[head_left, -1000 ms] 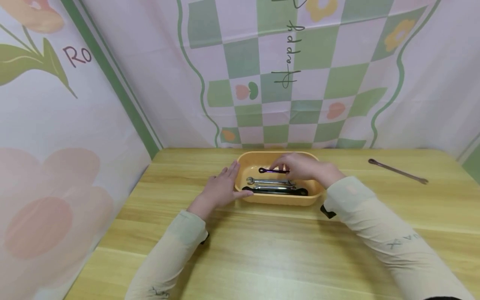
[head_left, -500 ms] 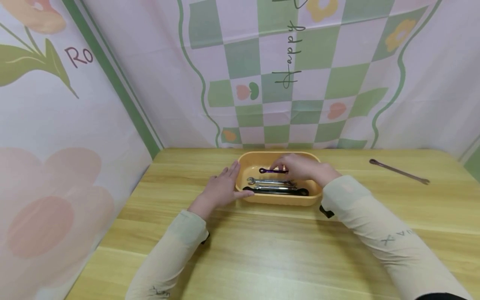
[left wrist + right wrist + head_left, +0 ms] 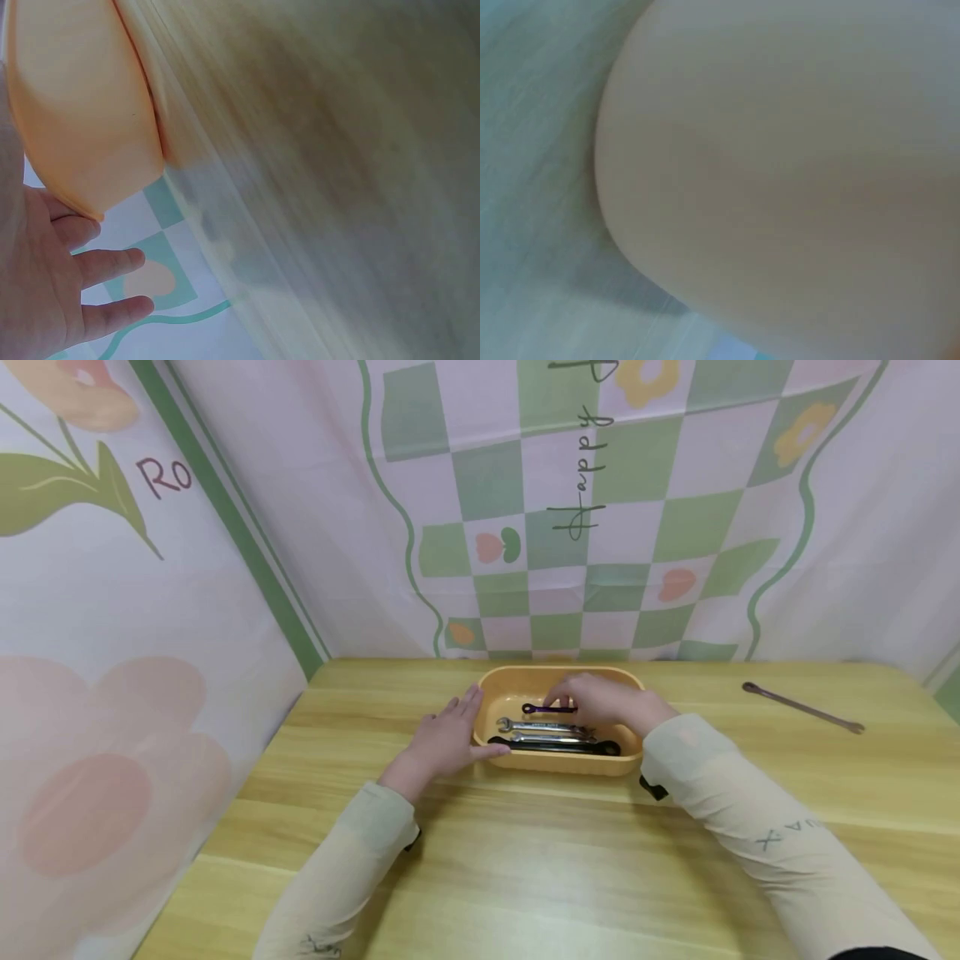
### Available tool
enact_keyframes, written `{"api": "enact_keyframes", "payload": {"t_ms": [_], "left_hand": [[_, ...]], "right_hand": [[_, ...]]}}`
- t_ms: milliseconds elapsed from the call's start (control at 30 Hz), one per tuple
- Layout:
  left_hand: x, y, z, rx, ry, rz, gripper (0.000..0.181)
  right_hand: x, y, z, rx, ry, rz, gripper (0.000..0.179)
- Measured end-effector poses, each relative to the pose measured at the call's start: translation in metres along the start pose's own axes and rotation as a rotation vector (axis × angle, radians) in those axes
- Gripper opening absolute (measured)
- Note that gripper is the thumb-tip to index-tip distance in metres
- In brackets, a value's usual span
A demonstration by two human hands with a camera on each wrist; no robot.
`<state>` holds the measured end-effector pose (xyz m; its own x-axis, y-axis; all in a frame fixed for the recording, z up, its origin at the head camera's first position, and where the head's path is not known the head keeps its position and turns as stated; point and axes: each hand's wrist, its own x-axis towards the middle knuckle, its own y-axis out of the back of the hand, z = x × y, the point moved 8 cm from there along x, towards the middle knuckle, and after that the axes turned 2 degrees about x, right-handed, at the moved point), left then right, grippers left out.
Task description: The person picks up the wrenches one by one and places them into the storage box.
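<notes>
A yellow plastic basin point(image 3: 558, 763) stands on the wooden table near the wall. My left hand point(image 3: 442, 742) rests against its left end, thumb over the front rim; in the left wrist view the spread fingers point(image 3: 112, 262) lie beside the orange-looking wall. My right hand point(image 3: 596, 700) reaches into the basin and pinches a small purple wrench point(image 3: 538, 709), whose right end is hidden by the fingers. Two silver wrenches point(image 3: 536, 727) lie side by side in front of it, and a longer black wrench point(image 3: 558, 747) lies along the front wall. The right wrist view shows mostly the basin's blurred outer wall point(image 3: 780, 172).
A long, thin bronze-coloured wrench point(image 3: 802, 707) lies slanted on the table point(image 3: 540, 860), to the right of the basin. A printed cloth point(image 3: 622, 527) hangs directly behind the table's back edge, and another patterned cloth point(image 3: 97, 693) borders the left side.
The right hand stays at the purple wrench and the left hand stays at the basin's end. Only the head view has shifted slightly.
</notes>
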<state>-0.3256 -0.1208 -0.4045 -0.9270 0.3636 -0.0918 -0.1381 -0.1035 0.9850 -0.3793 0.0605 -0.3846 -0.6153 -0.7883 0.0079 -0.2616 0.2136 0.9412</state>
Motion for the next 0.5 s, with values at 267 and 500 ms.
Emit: {"api": "enact_keyframes", "payload": {"t_ms": [267,500], "left_hand": [[0.0011,-0.0022,-0.0008,0.011,-0.004,0.008,0.11],[0.0006,-0.0025,-0.0009,0.018,-0.002,0.004,0.11]], "right_hand": [[-0.0002,-0.0028,0.0018,0.025,-0.008,0.002,0.028],[0.0,-0.004,0.0057,0.032,-0.024,-0.021,0.032]]}}
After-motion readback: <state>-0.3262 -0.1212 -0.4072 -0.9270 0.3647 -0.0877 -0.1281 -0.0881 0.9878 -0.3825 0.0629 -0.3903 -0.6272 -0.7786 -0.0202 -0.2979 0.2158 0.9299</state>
